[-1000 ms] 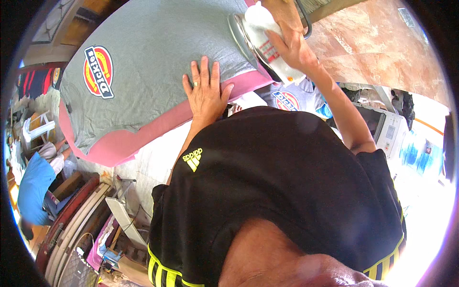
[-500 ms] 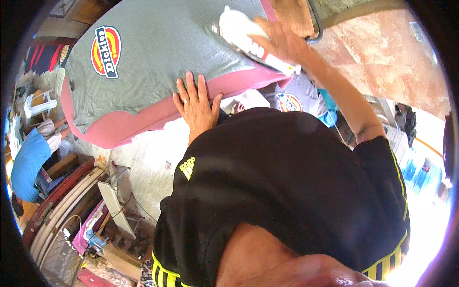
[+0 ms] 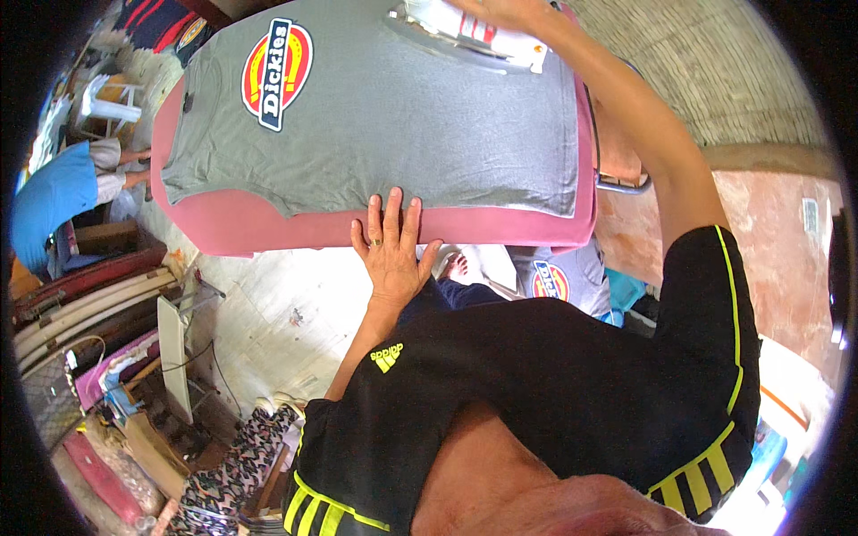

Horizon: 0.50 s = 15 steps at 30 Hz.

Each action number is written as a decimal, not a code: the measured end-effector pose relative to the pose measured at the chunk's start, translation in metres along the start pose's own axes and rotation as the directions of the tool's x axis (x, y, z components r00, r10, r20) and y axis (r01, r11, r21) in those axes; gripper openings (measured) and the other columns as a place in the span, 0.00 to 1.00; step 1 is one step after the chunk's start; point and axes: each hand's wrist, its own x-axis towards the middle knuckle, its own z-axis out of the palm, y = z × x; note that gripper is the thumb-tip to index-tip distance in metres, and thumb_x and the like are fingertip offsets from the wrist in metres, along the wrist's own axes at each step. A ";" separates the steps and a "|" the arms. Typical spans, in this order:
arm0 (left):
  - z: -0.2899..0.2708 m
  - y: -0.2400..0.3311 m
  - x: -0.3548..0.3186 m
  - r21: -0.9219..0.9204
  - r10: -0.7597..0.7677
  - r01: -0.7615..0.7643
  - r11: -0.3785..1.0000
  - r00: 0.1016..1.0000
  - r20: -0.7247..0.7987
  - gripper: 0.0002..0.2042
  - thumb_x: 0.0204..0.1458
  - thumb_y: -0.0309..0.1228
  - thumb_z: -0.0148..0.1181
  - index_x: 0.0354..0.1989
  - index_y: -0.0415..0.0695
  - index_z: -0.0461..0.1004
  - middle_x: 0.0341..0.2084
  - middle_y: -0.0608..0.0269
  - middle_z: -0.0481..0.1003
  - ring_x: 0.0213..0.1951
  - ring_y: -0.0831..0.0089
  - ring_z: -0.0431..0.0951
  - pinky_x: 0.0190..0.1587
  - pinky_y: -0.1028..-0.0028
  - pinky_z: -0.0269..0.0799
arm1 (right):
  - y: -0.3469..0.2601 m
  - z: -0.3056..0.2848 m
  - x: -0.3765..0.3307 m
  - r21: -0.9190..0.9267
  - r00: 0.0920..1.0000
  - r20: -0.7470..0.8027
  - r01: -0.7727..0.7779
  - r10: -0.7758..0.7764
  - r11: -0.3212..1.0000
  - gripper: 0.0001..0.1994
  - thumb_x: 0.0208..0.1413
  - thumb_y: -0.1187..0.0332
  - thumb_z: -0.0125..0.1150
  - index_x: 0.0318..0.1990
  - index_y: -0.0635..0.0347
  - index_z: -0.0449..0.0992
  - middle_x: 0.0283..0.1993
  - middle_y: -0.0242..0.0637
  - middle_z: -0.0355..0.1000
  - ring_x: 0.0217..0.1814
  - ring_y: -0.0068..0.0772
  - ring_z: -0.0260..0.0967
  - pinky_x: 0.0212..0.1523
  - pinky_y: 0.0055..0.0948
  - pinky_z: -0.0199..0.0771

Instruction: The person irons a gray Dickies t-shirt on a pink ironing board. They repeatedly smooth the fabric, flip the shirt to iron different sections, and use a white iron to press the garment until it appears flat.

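A grey T-shirt [image 3: 375, 134] with a red, yellow and dark printed emblem [image 3: 277, 76] lies spread over a pink padded ironing board [image 3: 331, 228]. My left hand [image 3: 393, 255] rests flat on the board's near edge, fingers spread, fingertips touching the shirt's near side. At the top edge of the view, my right hand [image 3: 508, 12] is wrapped round a clothes iron [image 3: 469, 40] with a white and red body and a shiny base. The iron sits on the far right part of the shirt. The top of the iron and part of the hand are cut off.
Another grey printed garment [image 3: 581, 277] hangs or lies below the board's near right side. A person in a blue top [image 3: 58, 201] bends over at the left. A white stool [image 3: 107, 103], stacked boards [image 3: 89, 295] and a patterned cloth [image 3: 237, 473] are on the left.
The iron in my right hand has moved from the shirt's near right edge to its far side. The shirt's near right hem now lies flatter. My left hand stays at the board's edge.
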 end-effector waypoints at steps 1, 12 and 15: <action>-0.001 0.000 -0.001 0.003 -0.003 0.003 1.000 1.000 -0.006 0.33 0.53 0.51 0.58 0.66 0.51 0.64 0.70 0.58 0.54 0.73 0.52 0.44 0.69 0.47 0.29 | -0.010 -0.003 0.014 0.094 0.998 0.026 -0.068 0.065 0.993 0.21 0.60 0.54 0.56 0.40 0.69 0.74 0.29 0.55 0.76 0.30 0.60 0.76 0.33 0.50 0.77; 0.006 -0.001 -0.003 -0.013 -0.056 0.055 0.998 0.995 -0.087 0.32 0.51 0.54 0.58 0.64 0.54 0.67 0.69 0.61 0.59 0.71 0.57 0.50 0.69 0.50 0.31 | -0.086 0.014 -0.004 0.233 0.924 0.224 0.258 -0.310 0.938 0.20 0.61 0.50 0.56 0.40 0.60 0.74 0.22 0.53 0.71 0.24 0.57 0.70 0.28 0.48 0.69; 0.007 -0.002 -0.004 -0.023 -0.060 0.058 0.998 0.994 -0.095 0.32 0.53 0.55 0.55 0.64 0.55 0.67 0.69 0.61 0.59 0.71 0.58 0.50 0.69 0.50 0.31 | -0.066 0.025 0.027 0.165 0.956 0.181 0.203 -0.232 0.965 0.20 0.62 0.50 0.55 0.44 0.59 0.74 0.24 0.52 0.73 0.27 0.55 0.73 0.31 0.45 0.72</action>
